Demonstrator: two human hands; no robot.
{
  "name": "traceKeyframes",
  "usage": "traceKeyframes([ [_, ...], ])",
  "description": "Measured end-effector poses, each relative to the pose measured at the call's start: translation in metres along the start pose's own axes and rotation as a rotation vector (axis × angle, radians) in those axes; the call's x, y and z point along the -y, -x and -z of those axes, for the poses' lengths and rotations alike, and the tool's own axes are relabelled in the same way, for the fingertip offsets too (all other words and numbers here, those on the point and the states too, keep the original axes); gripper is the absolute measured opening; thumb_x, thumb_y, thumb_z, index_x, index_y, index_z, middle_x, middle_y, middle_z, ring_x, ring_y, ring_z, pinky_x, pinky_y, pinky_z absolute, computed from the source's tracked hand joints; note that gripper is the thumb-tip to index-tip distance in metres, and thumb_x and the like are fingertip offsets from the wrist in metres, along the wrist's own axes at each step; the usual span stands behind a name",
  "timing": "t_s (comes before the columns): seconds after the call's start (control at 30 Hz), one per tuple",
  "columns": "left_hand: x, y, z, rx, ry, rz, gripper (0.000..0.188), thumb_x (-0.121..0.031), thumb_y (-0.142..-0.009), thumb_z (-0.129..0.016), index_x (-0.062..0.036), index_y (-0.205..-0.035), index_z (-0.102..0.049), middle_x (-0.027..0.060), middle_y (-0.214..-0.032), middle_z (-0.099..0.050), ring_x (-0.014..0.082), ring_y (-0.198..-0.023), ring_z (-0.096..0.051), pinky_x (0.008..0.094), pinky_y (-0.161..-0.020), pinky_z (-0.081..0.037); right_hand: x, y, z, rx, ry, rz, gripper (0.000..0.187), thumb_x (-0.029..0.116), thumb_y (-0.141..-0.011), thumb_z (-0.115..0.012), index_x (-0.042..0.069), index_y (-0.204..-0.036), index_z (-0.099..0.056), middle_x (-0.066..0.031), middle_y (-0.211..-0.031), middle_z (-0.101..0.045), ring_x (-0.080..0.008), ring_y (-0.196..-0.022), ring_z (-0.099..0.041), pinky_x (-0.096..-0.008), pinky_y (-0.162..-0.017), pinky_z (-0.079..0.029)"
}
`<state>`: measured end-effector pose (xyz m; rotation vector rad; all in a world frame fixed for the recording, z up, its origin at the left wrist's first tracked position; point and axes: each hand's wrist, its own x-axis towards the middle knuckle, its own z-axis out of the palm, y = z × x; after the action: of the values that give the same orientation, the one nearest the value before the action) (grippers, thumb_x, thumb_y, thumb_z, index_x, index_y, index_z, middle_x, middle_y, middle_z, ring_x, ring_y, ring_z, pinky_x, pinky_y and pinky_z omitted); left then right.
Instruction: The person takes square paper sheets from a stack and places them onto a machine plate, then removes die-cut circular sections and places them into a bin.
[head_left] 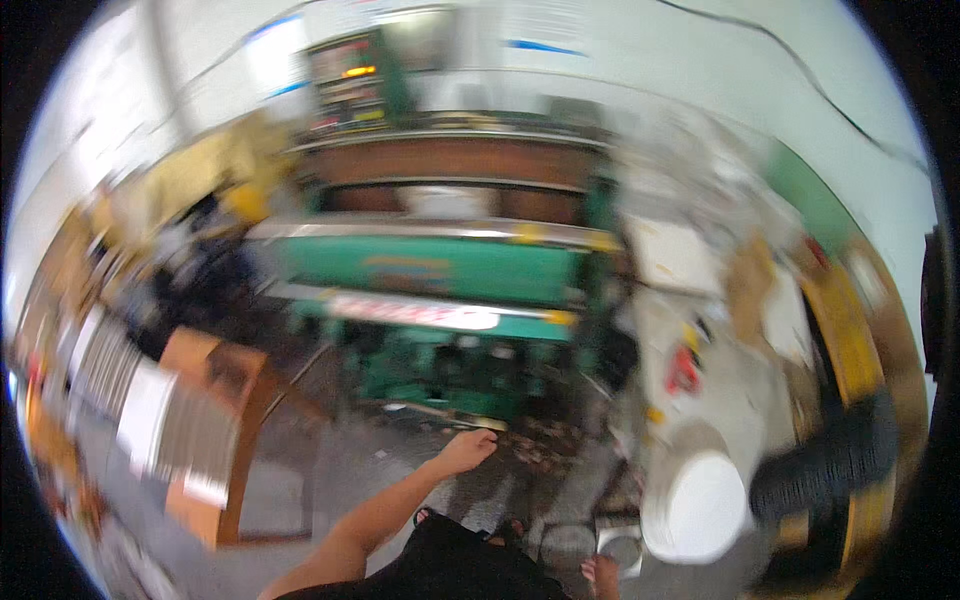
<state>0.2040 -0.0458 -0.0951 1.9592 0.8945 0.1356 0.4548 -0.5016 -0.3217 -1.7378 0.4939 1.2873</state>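
Observation:
My left hand (467, 452) reaches forward over the floor, its fingers curled. A small pale yellow piece (490, 424) shows just beyond the fingertips; blur hides whether it is in the fingers or part of the bar behind. My right hand (602, 576) hangs low at the bottom edge, beside a white bucket-like container (700, 508), its fingers smeared by motion. Ahead stands a large green machine (430, 268) with a metal bar across its front and a red-and-white strip (412, 311) below it.
On the left, stacked sheets (190, 430) lean by a brown wooden box-like stand (255, 385). A cluttered pale worktop (720, 370) runs along the right, holding a red-handled item (683, 370). Scraps (545, 445) litter the floor below the machine. A control box (350, 85) stands behind.

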Motion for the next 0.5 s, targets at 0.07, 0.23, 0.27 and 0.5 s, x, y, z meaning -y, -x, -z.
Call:
traceKeyframes([
  [0.07,0.056,0.067,0.061,-0.296,0.102,0.185,0.033,-0.021,-0.093,-0.059,-0.0035,-0.122,-0.058,0.0082,-0.101,-0.069,0.019,-0.089,-0.065,0.035,-0.077,-0.053,0.042,0.002,-0.039,0.025,0.175,-0.007,0.029,0.025,-0.093,-0.055,0.005,-0.115,-0.054,-0.0156,-0.091,-0.065,-0.0266,-0.08,-0.067,-0.0404,-0.066,-0.057],
  [0.23,0.156,0.253,0.219,-1.295,0.518,0.242,0.016,-0.01,-0.092,-0.055,-0.0045,-0.104,-0.063,0.0069,-0.085,-0.068,0.014,-0.074,-0.064,0.0303,-0.064,-0.052,0.077,0.03,-0.176,0.118,0.466,0.006,0.028,0.023,-0.093,-0.056,0.004,-0.115,-0.054,-0.0156,-0.093,-0.066,-0.0266,-0.082,-0.067,-0.0403,-0.067,-0.057],
  [0.27,0.17,0.308,0.243,-1.573,0.329,0.225,0.016,-0.009,-0.093,-0.052,-0.0042,-0.104,-0.063,0.0071,-0.083,-0.067,0.0135,-0.073,-0.063,0.0302,-0.063,-0.051,0.076,0.033,-0.206,0.149,0.543,0.002,0.028,0.023,-0.093,-0.057,0.004,-0.115,-0.055,-0.0157,-0.093,-0.066,-0.0267,-0.082,-0.067,-0.0403,-0.067,-0.057],
  [0.5,0.257,0.541,0.337,-2.098,-0.652,0.96,0.035,-0.026,-0.09,-0.065,0.0038,-0.109,-0.061,0.0086,-0.089,-0.065,0.0195,-0.079,-0.06,0.0319,-0.072,-0.047,0.054,0.049,-0.358,0.323,0.926,0.053,0.027,0.02,-0.093,-0.058,0.002,-0.114,-0.056,-0.0158,-0.096,-0.066,-0.0267,-0.085,-0.068,-0.0401,-0.069,-0.058],
])
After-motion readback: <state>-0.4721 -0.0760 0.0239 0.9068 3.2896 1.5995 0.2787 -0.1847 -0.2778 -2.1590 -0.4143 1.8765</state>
